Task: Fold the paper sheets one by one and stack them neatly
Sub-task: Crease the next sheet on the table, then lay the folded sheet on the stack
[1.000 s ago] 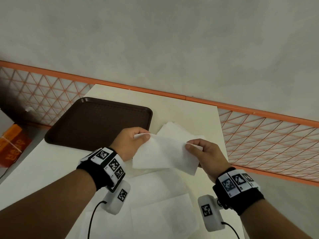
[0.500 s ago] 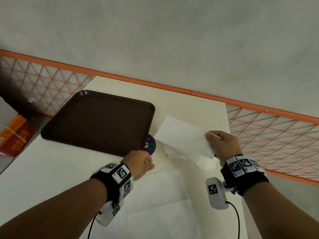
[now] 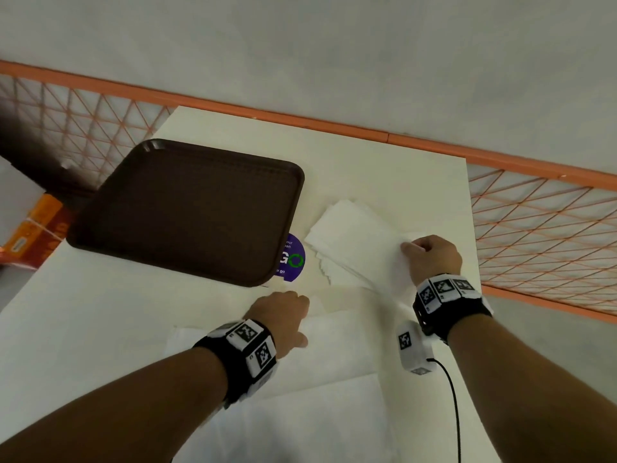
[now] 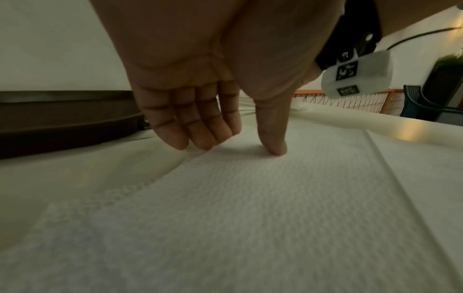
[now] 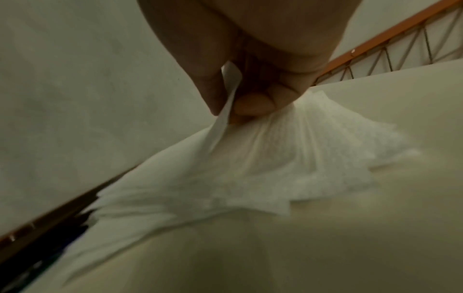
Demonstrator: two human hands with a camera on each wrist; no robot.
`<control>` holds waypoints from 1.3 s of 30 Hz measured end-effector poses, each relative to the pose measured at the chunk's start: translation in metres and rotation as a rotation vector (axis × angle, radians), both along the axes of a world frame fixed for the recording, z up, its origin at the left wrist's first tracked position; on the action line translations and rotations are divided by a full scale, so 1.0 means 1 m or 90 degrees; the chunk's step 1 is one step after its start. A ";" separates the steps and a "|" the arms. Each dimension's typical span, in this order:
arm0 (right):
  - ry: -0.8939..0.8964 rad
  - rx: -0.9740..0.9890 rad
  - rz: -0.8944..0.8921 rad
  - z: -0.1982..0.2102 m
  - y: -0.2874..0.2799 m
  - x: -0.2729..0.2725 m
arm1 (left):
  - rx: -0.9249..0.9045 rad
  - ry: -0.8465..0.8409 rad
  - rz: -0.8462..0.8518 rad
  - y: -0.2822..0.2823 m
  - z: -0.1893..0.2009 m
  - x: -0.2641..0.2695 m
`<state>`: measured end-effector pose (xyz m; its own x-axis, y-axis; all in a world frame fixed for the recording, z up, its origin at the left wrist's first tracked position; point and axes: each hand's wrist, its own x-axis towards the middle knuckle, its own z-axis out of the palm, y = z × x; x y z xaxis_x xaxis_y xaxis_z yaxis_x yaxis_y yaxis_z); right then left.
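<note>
A folded white paper sheet (image 3: 360, 235) lies on the stack of folded sheets (image 3: 337, 272) right of the tray. My right hand (image 3: 430, 255) pinches its near right corner between thumb and fingers; the right wrist view shows that folded sheet (image 5: 250, 168) held in the right hand (image 5: 230, 111) and draped down onto the stack. Unfolded white sheets (image 3: 334, 362) lie flat near me. My left hand (image 3: 283, 315) reaches down on the top unfolded sheet (image 4: 250, 198), fingers (image 4: 200, 136) straight, thumb tip touching the paper.
A dark brown tray (image 3: 187, 208) sits at the left of the white table (image 3: 384, 175). A round purple sticker (image 3: 293, 259) peeks out at the tray's near right corner. An orange railing (image 3: 534, 228) runs behind and to the right. An orange box (image 3: 33, 228) lies off to the left.
My left hand let go of the folded sheet and dropped to the unfolded sheets. My right hand carried the folded sheet right and lowered it onto the stack.
</note>
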<state>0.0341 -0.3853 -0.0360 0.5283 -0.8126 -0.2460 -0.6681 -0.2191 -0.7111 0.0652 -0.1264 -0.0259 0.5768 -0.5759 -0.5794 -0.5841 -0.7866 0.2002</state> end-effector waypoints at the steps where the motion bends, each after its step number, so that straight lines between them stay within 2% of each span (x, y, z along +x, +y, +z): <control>1: 0.008 -0.009 0.002 -0.003 0.000 0.000 | 0.005 0.008 0.006 -0.001 0.000 0.000; 8: 0.050 -0.033 -0.006 -0.005 -0.002 0.005 | 0.050 0.036 -0.013 -0.008 0.003 -0.003; 12: 0.086 -0.069 0.029 -0.002 -0.003 -0.001 | 0.002 0.066 0.010 0.001 0.009 -0.001; 15: 0.087 -0.107 0.025 0.004 -0.005 -0.012 | -0.036 0.070 -0.018 0.009 0.020 0.003; 17: 0.055 -0.107 0.032 0.015 0.000 -0.021 | -0.088 0.084 -0.023 0.015 0.028 0.006; 20: -0.022 -0.091 0.125 0.030 0.018 -0.041 | -0.175 0.083 -0.015 0.023 0.042 0.013; 23: -0.111 0.061 0.229 0.042 0.047 -0.066 | -0.254 0.098 0.001 0.024 0.062 0.016; 26: -0.110 0.299 0.300 0.047 0.068 -0.091 | -0.317 0.129 -0.006 0.025 0.084 0.018; 28: -0.109 0.400 0.322 0.051 0.077 -0.103 | -0.355 0.157 0.005 0.027 0.097 0.019; 32: -0.127 0.405 0.343 0.069 0.090 -0.111 | -0.409 0.211 0.077 0.035 0.108 0.023; 35: -0.190 0.405 0.279 0.081 0.095 -0.110 | -0.459 0.169 0.178 0.042 0.104 0.023; 37: -0.228 0.414 0.235 0.089 0.096 -0.108 | -0.440 0.143 0.243 0.049 0.099 0.023; 39: -0.258 0.425 0.207 0.096 0.097 -0.106 | -0.417 0.179 0.307 0.057 0.096 0.018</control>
<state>-0.0714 -0.2882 0.0597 0.8615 -0.3563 -0.3619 -0.3103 0.1949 -0.9305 0.0830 -0.0696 0.0697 0.7296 -0.5730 -0.3734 -0.0767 -0.6110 0.7879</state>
